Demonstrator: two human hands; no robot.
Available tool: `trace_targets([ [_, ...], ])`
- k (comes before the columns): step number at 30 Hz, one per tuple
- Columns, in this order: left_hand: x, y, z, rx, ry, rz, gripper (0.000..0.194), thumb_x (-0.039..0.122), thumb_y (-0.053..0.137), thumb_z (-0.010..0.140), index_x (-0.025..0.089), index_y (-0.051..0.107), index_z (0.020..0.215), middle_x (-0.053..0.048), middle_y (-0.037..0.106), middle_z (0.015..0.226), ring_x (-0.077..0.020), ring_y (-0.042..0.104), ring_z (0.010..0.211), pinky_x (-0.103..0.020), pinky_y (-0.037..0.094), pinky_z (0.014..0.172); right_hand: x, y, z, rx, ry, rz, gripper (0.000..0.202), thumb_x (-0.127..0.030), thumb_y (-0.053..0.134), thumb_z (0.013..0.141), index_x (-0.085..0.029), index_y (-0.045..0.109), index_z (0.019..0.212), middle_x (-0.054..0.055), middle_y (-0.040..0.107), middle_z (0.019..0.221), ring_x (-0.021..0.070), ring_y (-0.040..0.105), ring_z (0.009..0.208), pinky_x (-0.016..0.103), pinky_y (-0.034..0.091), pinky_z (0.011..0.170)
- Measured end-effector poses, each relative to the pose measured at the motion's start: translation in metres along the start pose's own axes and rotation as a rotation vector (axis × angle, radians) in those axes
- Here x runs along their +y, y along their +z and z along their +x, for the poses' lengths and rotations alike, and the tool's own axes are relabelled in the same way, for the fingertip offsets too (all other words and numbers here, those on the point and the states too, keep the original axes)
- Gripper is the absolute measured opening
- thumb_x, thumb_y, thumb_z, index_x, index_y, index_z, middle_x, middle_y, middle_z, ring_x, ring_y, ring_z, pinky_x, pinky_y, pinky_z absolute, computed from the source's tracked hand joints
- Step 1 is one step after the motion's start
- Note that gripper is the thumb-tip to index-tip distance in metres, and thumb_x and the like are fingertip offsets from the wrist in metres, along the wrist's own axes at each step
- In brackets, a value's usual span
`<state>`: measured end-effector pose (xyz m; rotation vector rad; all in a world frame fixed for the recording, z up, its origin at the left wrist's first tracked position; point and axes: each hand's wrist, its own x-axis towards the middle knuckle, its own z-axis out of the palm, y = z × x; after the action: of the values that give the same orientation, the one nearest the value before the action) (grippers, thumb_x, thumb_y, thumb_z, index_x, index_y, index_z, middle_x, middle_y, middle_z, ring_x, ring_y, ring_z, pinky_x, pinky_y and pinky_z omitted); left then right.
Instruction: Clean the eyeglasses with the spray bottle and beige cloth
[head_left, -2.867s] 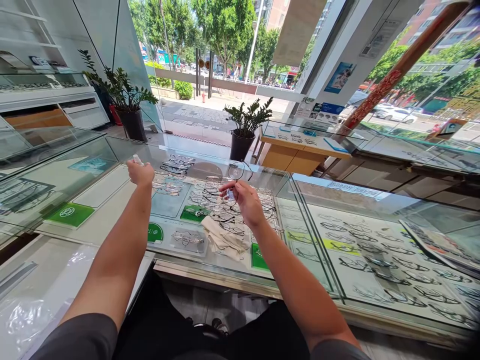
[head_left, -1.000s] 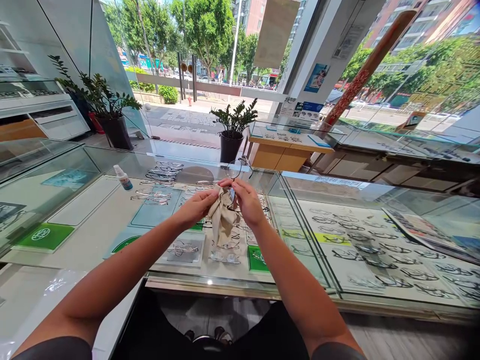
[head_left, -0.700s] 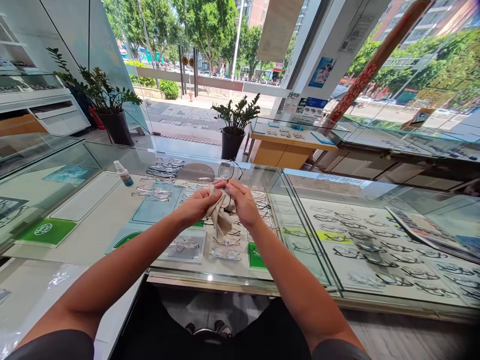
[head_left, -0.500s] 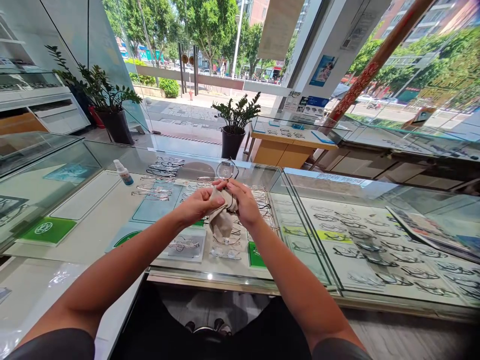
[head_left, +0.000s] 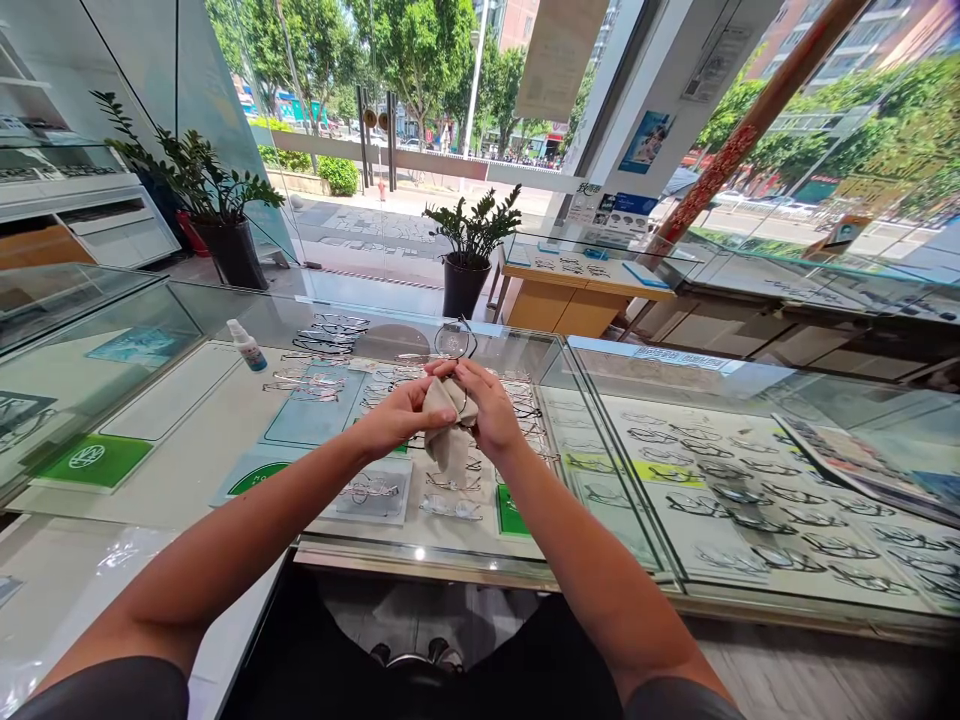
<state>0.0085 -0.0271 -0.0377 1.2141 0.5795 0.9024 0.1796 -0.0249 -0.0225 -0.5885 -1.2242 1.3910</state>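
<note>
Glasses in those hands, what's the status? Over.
Left hand pinching the cloth. Right hand holding the glasses, one lens showing above the fingers, cloth bunched below. Spray bottle off to the left, clear of both hands.

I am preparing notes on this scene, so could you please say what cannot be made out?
Head view: part of the round black glasses, hidden by the beige cloth, left hand and right hand.
Head view: wording on the white and blue plastic bottle, too small.
Head view: right end of the multicoloured printed sheet, cut off by the edge.
</note>
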Motion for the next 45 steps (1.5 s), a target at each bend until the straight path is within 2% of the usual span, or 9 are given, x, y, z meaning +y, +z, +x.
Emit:
trace_targets([
  [17,0.001,0.010,0.001,0.128,0.111,0.013,0.057,0.053,0.103,0.071,0.013,0.072,0.096,0.000,0.067,0.079,-0.0118,0.058,0.071,-0.023,0.046,0.068,0.005,0.004,-0.003,-0.034,0.032,-0.052,0.038,-0.064,0.077,0.095,-0.028,0.087,0.104,0.004,0.083,0.110,0.0229,0.072,0.101,0.035,0.058,0.098],
  [23,0.000,0.010,0.001,0.239,0.119,-0.002,0.060,0.057,0.104,0.068,0.013,0.074,0.095,0.000,0.069,0.079,-0.0121,0.059,0.070,-0.024,0.047,0.068,0.008,0.008,-0.005,-0.054,0.011,-0.076,0.044,-0.069,0.076,0.095,-0.029,0.087,0.109,0.004,0.082,0.116,0.0246,0.073,0.110,0.037,0.058,0.105],
  [26,0.000,0.011,0.001,0.246,0.135,-0.016,0.061,0.062,0.101,0.070,0.012,0.073,0.090,0.001,0.066,0.073,-0.0109,0.056,0.065,-0.023,0.044,0.064,0.006,0.009,-0.007,-0.069,-0.014,-0.122,0.048,-0.071,0.072,0.097,-0.029,0.087,0.114,0.004,0.082,0.117,0.0242,0.073,0.107,0.037,0.058,0.103],
  [29,0.000,0.011,0.002,0.264,0.134,-0.016,0.066,0.070,0.099,0.070,0.012,0.071,0.085,0.000,0.065,0.070,-0.0104,0.056,0.061,-0.023,0.043,0.060,0.001,0.010,-0.010,-0.066,-0.089,-0.225,0.050,-0.072,0.068,0.100,-0.030,0.088,0.115,0.004,0.082,0.120,0.0244,0.071,0.107,0.039,0.054,0.111],
  [32,0.003,0.010,0.002,0.273,0.142,-0.008,0.066,0.073,0.095,0.073,0.014,0.066,0.080,0.001,0.064,0.067,-0.0103,0.054,0.057,-0.023,0.043,0.056,-0.001,0.011,-0.010,-0.072,-0.140,-0.267,0.047,-0.070,0.068,0.101,-0.031,0.089,0.115,0.004,0.081,0.124,0.0264,0.070,0.117,0.041,0.048,0.121],
  [36,0.010,0.005,0.000,0.228,0.165,0.081,0.069,0.077,0.086,0.082,0.015,0.060,0.069,0.002,0.057,0.060,-0.0080,0.044,0.052,-0.023,0.034,0.050,0.005,0.009,-0.008,-0.055,-0.083,-0.182,0.043,-0.066,0.072,0.100,-0.030,0.089,0.117,0.004,0.082,0.124,0.0268,0.071,0.120,0.041,0.048,0.119],
  [41,0.015,-0.007,0.001,0.060,0.048,0.088,0.063,0.073,0.089,0.082,0.012,0.075,0.081,-0.003,0.068,0.073,-0.0105,0.055,0.063,-0.022,0.042,0.060,0.005,0.004,-0.004,0.022,-0.007,-0.052,0.027,-0.050,0.077,0.095,-0.027,0.090,0.098,0.005,0.083,0.117,0.0277,0.071,0.121,0.040,0.050,0.118],
  [43,0.015,-0.011,0.003,0.066,0.026,0.074,0.062,0.073,0.090,0.081,0.013,0.079,0.087,-0.004,0.071,0.078,-0.0122,0.059,0.070,-0.023,0.046,0.066,0.001,0.002,-0.002,0.037,-0.007,-0.012,0.024,-0.046,0.076,0.094,-0.027,0.090,0.090,0.005,0.083,0.120,0.0281,0.069,0.125,0.040,0.048,0.121],
  [45,0.015,-0.014,0.005,0.134,0.028,0.076,0.065,0.077,0.090,0.078,0.013,0.080,0.087,-0.003,0.070,0.076,-0.0126,0.058,0.069,-0.023,0.045,0.065,-0.004,0.000,-0.001,0.047,0.000,0.002,0.024,-0.045,0.076,0.093,-0.026,0.090,0.088,0.006,0.081,0.124,0.0291,0.068,0.130,0.041,0.048,0.121],
])
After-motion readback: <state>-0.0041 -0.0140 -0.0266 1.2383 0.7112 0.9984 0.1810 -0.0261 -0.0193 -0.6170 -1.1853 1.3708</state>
